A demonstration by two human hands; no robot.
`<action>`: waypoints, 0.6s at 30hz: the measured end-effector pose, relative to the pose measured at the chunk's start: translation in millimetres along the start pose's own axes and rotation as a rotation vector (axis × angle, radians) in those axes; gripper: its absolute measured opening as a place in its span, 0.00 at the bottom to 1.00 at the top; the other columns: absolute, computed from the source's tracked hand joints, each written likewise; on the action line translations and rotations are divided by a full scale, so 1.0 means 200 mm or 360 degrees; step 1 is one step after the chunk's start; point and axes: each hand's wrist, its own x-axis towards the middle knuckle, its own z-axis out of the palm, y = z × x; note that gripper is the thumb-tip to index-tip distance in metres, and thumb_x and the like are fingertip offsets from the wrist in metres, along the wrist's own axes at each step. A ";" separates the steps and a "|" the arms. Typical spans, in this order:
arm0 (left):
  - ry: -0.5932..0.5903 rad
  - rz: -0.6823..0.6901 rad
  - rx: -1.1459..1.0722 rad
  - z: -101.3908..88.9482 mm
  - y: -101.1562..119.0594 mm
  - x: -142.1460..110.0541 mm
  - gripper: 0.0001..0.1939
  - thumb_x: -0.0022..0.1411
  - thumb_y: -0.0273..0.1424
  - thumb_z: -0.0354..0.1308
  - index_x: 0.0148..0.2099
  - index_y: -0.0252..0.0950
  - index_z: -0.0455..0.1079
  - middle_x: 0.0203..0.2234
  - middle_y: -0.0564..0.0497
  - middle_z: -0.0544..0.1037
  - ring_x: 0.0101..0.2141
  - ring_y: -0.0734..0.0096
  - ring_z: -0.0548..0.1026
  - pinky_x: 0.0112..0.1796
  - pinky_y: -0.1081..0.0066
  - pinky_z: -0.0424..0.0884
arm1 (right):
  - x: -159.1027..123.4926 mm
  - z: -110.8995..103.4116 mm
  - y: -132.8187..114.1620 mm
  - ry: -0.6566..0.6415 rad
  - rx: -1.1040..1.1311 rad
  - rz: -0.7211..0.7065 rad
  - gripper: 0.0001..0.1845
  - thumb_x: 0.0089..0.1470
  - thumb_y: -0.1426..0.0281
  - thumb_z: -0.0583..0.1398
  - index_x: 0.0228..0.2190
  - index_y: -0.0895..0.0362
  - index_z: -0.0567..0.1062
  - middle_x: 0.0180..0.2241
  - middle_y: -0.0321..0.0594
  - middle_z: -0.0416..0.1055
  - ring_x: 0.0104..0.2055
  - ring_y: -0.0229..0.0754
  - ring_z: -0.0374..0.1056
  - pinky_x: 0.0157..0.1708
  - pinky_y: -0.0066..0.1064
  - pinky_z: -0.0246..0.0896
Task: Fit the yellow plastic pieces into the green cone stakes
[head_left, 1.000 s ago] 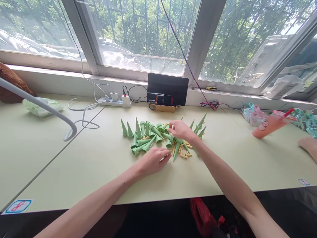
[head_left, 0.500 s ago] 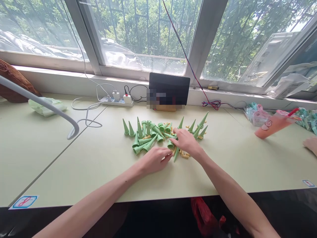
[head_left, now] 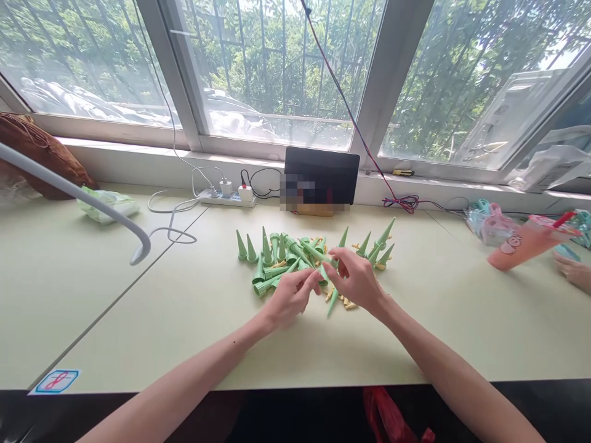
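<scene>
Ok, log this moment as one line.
Left hand: close to right hand, both grips unclear | green tapered plastic cones: some upright, some lying | small yellow plastic pegs: among cones

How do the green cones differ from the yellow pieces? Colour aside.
Size: the green cones are much larger than the small yellow pieces.
Shape: the green cones taper from a wide base to a point; the yellow pieces look slim and stubby.
Pose: several green cones stand upright; the yellow pieces nearest the camera lie flat.
Shared: both come in numbers, loosely spread.
</scene>
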 end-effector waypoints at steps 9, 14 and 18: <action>0.0086 -0.0202 -0.0294 -0.03 0.08 0.00 0.17 0.67 0.44 0.52 0.34 0.36 0.64 0.12 0.60 0.64 0.11 0.80 0.61 0.17 0.76 0.59 | -0.14 0.17 0.00 0.0078 0.0276 -0.0143 0.11 0.61 0.64 0.60 0.43 0.56 0.69 0.31 0.38 0.72 0.22 0.32 0.62 0.23 0.25 0.60; 0.0024 -0.0217 -0.0338 -0.04 0.08 0.00 0.16 0.68 0.44 0.51 0.40 0.35 0.66 0.14 0.60 0.65 0.11 0.80 0.62 0.16 0.76 0.60 | -0.12 0.17 -0.01 0.0024 0.0318 -0.0024 0.18 0.57 0.58 0.63 0.44 0.55 0.69 0.32 0.37 0.70 0.22 0.32 0.60 0.24 0.26 0.60; -0.0002 -0.0248 -0.0470 -0.05 0.05 0.01 0.16 0.68 0.45 0.51 0.38 0.37 0.61 0.19 0.59 0.67 0.13 0.79 0.66 0.15 0.76 0.61 | -0.12 0.16 0.01 0.0001 0.0394 -0.0039 0.23 0.54 0.54 0.65 0.44 0.56 0.69 0.31 0.37 0.70 0.21 0.32 0.60 0.23 0.26 0.60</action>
